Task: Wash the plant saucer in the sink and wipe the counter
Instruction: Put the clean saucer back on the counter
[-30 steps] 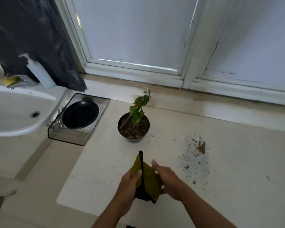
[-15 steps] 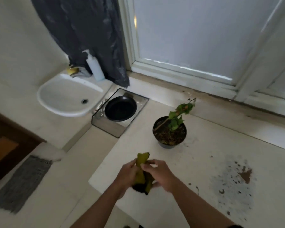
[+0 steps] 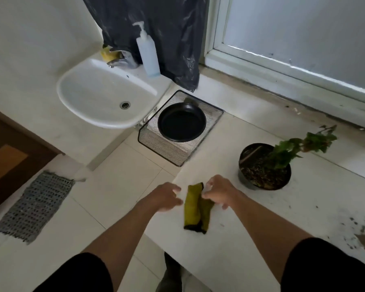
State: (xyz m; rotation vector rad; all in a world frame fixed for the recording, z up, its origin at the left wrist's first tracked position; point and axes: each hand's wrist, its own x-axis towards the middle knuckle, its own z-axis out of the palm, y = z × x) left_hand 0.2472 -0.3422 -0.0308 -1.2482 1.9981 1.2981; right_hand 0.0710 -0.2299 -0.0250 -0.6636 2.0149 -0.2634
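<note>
A folded yellow-green cloth [image 3: 193, 207] with a black edge lies on the white counter [image 3: 251, 239] near its left edge. My left hand [image 3: 167, 198] hovers just left of the cloth with loosely bent fingers and holds nothing. My right hand [image 3: 219, 194] sits over the cloth's upper right part, fingertips at or just above it, without a grip. The black plant saucer [image 3: 181, 123] rests in a wire mesh tray [image 3: 167, 147] between the counter and the white sink [image 3: 89, 106]. Soil stains [image 3: 363, 239] mark the counter at the right.
A potted plant [image 3: 263, 167] stands on the counter right of my hands. On the sink's rim are a faucet [image 3: 122, 60], a yellow sponge [image 3: 106, 54] and a pump bottle [image 3: 148, 53]. A black plastic sheet [image 3: 156, 28] hangs behind. A grey mat [image 3: 36, 207] lies on the floor.
Both hands held the cloth upright before; now it lies flat on the counter and the hands have let go. The view has swung left, bringing the sink and floor mat into sight.
</note>
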